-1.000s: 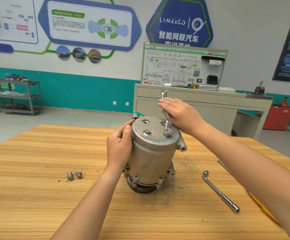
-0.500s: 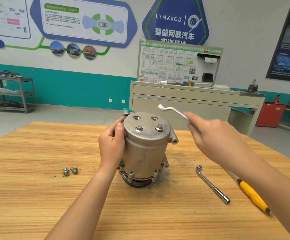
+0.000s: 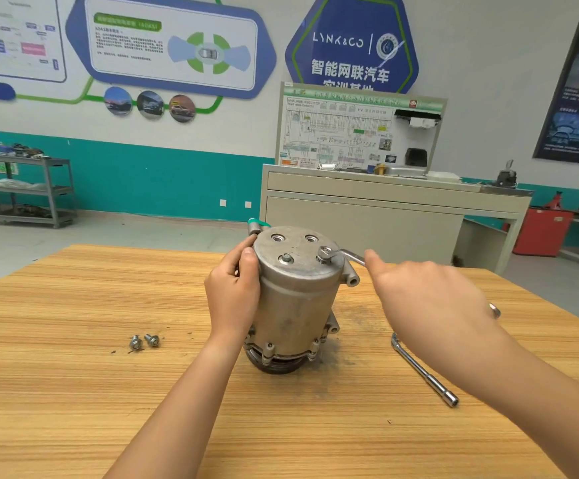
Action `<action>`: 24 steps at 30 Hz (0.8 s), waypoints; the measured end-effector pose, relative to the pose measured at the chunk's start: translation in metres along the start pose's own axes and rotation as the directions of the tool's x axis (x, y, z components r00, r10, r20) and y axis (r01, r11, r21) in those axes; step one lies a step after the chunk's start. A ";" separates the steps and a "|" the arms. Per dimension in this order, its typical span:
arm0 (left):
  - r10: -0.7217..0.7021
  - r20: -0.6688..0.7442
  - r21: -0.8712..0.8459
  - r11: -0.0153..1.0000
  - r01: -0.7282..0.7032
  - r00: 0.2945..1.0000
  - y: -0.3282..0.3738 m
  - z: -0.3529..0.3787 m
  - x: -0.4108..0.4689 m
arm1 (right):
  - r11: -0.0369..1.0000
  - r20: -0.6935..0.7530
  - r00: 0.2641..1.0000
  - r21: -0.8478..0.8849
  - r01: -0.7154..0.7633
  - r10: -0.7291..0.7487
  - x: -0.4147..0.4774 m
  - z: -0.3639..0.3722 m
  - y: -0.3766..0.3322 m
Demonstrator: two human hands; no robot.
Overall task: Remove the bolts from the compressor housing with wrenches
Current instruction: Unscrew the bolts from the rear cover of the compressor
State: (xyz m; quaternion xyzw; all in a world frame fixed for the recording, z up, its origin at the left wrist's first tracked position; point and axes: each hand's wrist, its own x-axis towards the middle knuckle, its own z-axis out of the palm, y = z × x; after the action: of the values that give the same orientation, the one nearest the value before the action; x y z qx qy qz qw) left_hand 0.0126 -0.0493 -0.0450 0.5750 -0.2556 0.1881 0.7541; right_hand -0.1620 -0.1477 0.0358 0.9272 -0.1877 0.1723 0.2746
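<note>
Two bolts (image 3: pixel 144 340) lie left on the worktop (image 3: pixel 73 392) while your left hand (image 3: pixel 232 292) clasps the compressor housing (image 3: pixel 298 302), upright at centre, bracing it as your right hand (image 3: pixel 426 299) grips the wrench (image 3: pixel 352 256) seated on its right bolt (image 3: pixel 323 254).

An automotive training workshop: car-technology posters (image 3: pixel 177 46) on the wall, a wiring-diagram teaching board (image 3: pixel 357 133) on a grey cabinet (image 3: pixel 350 216), a metal parts trolley (image 3: pixel 25 191), an L-shaped socket wrench (image 3: pixel 423 369) on the wooden table (image 3: pixel 73 392)
</note>
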 end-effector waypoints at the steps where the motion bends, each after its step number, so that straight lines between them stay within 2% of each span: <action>1: 0.008 -0.006 0.010 1.000 -0.008 1.000 0.002 0.001 -0.002 | 1.000 0.010 1.000 -0.012 0.025 -0.024 -0.002 -0.001 -0.005; 4: 0.028 -0.029 0.023 0.999 -0.027 0.999 0.004 0.003 -0.006 | 0.999 -0.017 1.000 -0.049 0.010 -0.011 -0.006 0.003 -0.016; 6: 0.035 -0.039 0.020 0.999 -0.034 0.999 0.004 0.002 -0.007 | 0.987 -0.171 0.985 -0.151 -0.061 0.034 -0.011 0.010 -0.015; 7: 0.036 -0.040 0.020 0.999 -0.035 0.999 0.003 0.001 -0.007 | 0.984 -0.247 0.966 -0.133 -0.117 0.082 -0.012 0.013 -0.010; 8: 0.031 -0.038 0.016 0.999 -0.030 0.999 0.002 0.000 -0.006 | 0.991 -0.351 0.933 -0.071 -0.114 0.082 -0.009 0.022 -0.004; 10: 0.016 -0.031 -0.008 1.000 -0.016 0.999 0.000 -0.001 -0.004 | 0.998 -0.502 0.864 -0.004 -0.058 0.048 0.003 0.046 0.012; 13: 0.026 0.000 -0.017 1.000 -0.026 1.000 -0.001 0.001 0.000 | 0.982 -0.663 0.749 0.146 0.123 0.005 0.035 0.077 0.033; 17: 0.033 0.031 -0.003 0.999 -0.033 0.999 -0.003 0.004 0.005 | 0.937 -0.660 0.751 0.265 0.226 0.006 0.085 0.088 0.038; 22: -0.005 0.037 -0.020 1.000 0.006 0.999 -0.004 0.002 0.010 | 0.872 -0.628 0.731 0.167 0.460 -0.266 0.130 0.069 0.024; 24: -0.018 0.029 -0.026 0.999 0.019 0.999 -0.005 -0.001 0.010 | 0.875 -0.625 0.738 0.176 0.450 -0.254 0.133 0.063 0.019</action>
State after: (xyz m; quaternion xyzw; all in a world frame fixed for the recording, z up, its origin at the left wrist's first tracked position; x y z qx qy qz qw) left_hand 0.0236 -0.0500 -0.0425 0.5701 -0.2637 0.1694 0.7595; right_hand -0.0413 -0.2325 0.0510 0.8784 0.1174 0.4204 0.1947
